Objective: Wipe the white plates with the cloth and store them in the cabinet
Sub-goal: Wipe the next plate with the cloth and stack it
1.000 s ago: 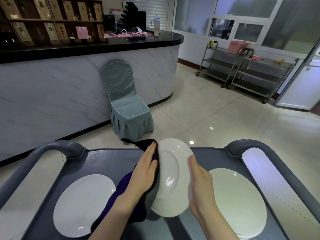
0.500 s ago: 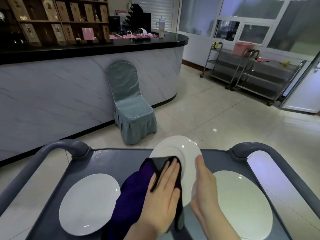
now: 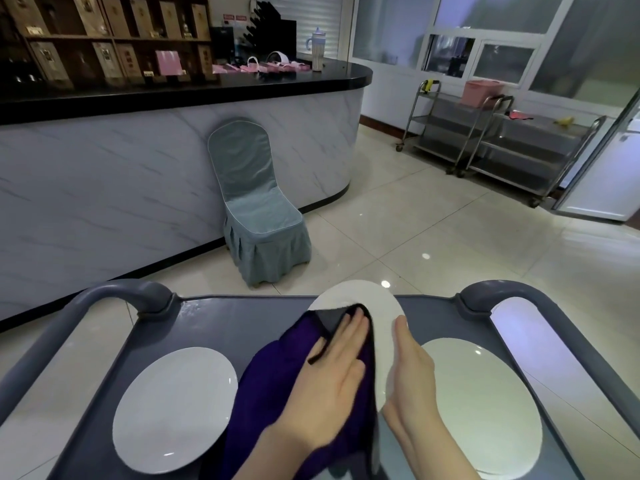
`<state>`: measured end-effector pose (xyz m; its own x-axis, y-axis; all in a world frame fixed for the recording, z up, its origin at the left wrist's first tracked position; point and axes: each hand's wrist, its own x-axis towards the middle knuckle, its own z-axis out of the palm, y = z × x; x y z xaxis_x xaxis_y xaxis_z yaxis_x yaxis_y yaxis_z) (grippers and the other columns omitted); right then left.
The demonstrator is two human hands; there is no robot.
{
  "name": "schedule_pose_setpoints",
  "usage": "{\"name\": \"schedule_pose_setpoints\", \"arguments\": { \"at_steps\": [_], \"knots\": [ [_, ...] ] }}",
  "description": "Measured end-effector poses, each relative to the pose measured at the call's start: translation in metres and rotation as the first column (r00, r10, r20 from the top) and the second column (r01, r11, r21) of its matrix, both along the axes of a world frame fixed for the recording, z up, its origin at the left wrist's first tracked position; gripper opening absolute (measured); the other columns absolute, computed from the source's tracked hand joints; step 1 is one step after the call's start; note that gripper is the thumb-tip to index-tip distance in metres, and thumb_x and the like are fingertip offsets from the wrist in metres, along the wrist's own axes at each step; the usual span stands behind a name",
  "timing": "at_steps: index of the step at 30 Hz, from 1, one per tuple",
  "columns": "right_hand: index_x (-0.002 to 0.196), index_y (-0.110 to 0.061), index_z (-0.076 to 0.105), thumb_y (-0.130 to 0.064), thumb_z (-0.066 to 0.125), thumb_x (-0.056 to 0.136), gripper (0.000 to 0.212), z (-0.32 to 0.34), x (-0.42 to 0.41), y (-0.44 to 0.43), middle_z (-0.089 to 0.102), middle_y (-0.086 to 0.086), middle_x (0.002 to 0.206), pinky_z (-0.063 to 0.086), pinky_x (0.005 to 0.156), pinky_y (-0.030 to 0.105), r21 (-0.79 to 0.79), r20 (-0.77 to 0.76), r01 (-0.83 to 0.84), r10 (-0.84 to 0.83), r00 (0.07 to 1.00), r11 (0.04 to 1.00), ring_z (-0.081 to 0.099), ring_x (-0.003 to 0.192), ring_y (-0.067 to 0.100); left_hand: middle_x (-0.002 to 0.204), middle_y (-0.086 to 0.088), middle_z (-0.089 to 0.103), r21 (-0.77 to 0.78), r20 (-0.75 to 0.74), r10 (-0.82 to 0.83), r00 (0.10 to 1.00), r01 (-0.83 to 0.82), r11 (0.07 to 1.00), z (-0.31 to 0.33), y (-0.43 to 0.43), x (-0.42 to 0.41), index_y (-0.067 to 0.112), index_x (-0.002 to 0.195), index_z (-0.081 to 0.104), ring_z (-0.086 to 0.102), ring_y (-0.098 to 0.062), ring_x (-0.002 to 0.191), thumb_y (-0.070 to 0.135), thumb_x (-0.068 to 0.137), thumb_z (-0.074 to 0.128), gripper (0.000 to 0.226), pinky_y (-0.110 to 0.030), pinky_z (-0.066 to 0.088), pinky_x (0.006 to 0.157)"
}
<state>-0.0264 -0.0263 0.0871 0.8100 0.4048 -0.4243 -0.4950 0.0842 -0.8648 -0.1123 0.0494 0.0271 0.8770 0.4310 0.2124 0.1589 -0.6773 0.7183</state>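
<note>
The grey cart tray (image 3: 214,327), a shallow top with a raised rim and curved handles at its far corners, carries three white plates. The left plate (image 3: 175,408) and the right plate (image 3: 485,407) lie flat on it, well apart, and both are bare. Between them the middle plate (image 3: 377,306) is tilted up on edge above the tray, its far rim reaching past the tray's far edge. The left hand (image 3: 329,386) lies flat with straight fingers, pressing the purple cloth (image 3: 273,368) against that plate's face. The rest of the cloth hangs down toward the tray. The right hand (image 3: 414,375) grasps the middle plate by its right rim, thumb (image 3: 400,323) along the front and the other fingers hidden behind. Beyond the cart a covered chair (image 3: 256,209) stands against a marble-fronted counter (image 3: 173,95). Farther right, a pink basin (image 3: 483,92) sits on top of a steel trolley (image 3: 519,147); what it holds cannot be seen.
</note>
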Motion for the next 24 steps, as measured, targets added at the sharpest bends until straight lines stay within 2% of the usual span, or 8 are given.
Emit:
{"name": "schedule_pose_setpoints", "arguments": {
  "at_steps": [2,4,9,13,16,18,21,24],
  "knots": [
    [0.111,0.009,0.062,-0.040,0.058,0.098,0.051,0.000,0.002,0.001,0.069,0.025,0.110,0.050,0.093,0.041,0.002,0.008,0.022,-0.022,1.000,1.000,0.063,0.085,0.022,0.156,0.034,-0.002,-0.073,0.039,0.077,0.996,-0.074,0.995,-0.007,0.018,-0.001,0.046,0.147,0.003,-0.003,0.014,0.143,0.015,0.105,0.034,0.061,-0.025,0.003,0.122],
    [0.101,0.007,0.062,-0.039,0.058,0.098,0.046,0.001,0.008,0.003,0.074,0.012,0.095,0.052,0.080,0.035,0.016,0.034,0.046,-0.046,0.998,0.999,0.062,0.078,0.019,0.156,0.032,-0.001,-0.074,0.004,0.108,0.994,-0.108,0.991,-0.018,0.024,-0.003,0.046,0.147,0.001,-0.003,0.013,0.144,0.014,0.105,0.034,0.061,-0.031,0.007,0.124],
    [0.095,0.004,0.066,-0.036,0.057,0.099,0.041,-0.008,0.013,0.001,0.070,0.006,0.103,0.052,0.079,0.033,0.035,0.012,0.082,-0.083,0.996,0.996,0.061,0.072,0.015,0.148,0.046,-0.017,0.098,-0.047,-0.036,0.998,0.040,0.994,-0.026,-0.009,-0.003,0.063,0.138,-0.015,-0.009,0.014,0.143,0.033,0.093,0.018,0.063,-0.022,-0.001,0.121],
    [0.088,-0.003,0.068,-0.034,0.056,0.099,0.036,-0.019,0.008,-0.002,0.074,0.006,0.098,0.051,0.076,0.029,0.013,0.000,0.033,-0.033,0.999,0.999,0.064,0.073,0.015,0.158,0.032,0.000,-0.086,0.037,-0.003,0.999,0.007,0.996,-0.029,0.011,0.012,0.047,0.148,0.002,0.000,0.010,0.146,0.017,0.104,0.035,0.062,-0.028,0.007,0.122],
    [0.097,0.013,0.062,-0.037,0.059,0.097,0.051,-0.022,0.016,-0.001,0.067,0.030,0.094,0.048,0.083,0.037,-0.015,0.010,0.056,-0.056,0.998,0.998,0.058,0.081,0.022,0.160,0.025,-0.004,-0.070,-0.045,0.057,0.997,-0.060,0.996,-0.043,0.019,0.018,0.044,0.147,-0.005,-0.006,0.012,0.144,0.021,0.106,0.029,0.058,-0.028,0.004,0.123],
    [0.087,-0.002,0.061,-0.039,0.060,0.096,0.039,-0.020,0.024,-0.001,0.055,0.018,0.079,0.042,0.074,0.035,-0.039,0.066,0.046,-0.043,0.997,0.998,0.050,0.075,0.023,0.162,0.020,-0.001,-0.002,-0.151,0.081,0.985,-0.082,0.997,-0.059,0.022,0.016,0.039,0.149,-0.006,0.001,0.005,0.147,0.034,0.104,0.023,0.054,-0.026,0.010,0.123],
    [0.076,-0.011,0.046,-0.039,0.058,0.097,0.037,-0.016,0.037,-0.001,0.034,0.008,0.073,0.026,0.060,0.031,-0.146,0.264,0.020,0.020,0.964,0.989,0.032,0.065,0.018,0.162,0.006,0.022,0.003,-0.396,0.045,0.917,-0.048,0.999,-0.081,0.034,0.001,0.023,0.155,0.017,0.017,-0.009,0.149,0.039,0.105,0.024,0.053,-0.025,0.022,0.117],
    [0.067,-0.010,0.038,-0.036,0.056,0.098,0.044,-0.013,0.043,0.003,0.032,0.007,0.067,0.022,0.054,0.028,-0.224,0.444,-0.074,0.170,0.880,0.972,0.028,0.060,0.016,0.135,0.014,0.058,-0.226,-0.345,0.109,0.932,-0.195,0.954,-0.077,0.038,-0.021,0.029,0.133,0.057,0.049,-0.002,0.129,0.032,0.102,0.046,0.033,-0.027,0.036,0.111]
  ]
}}
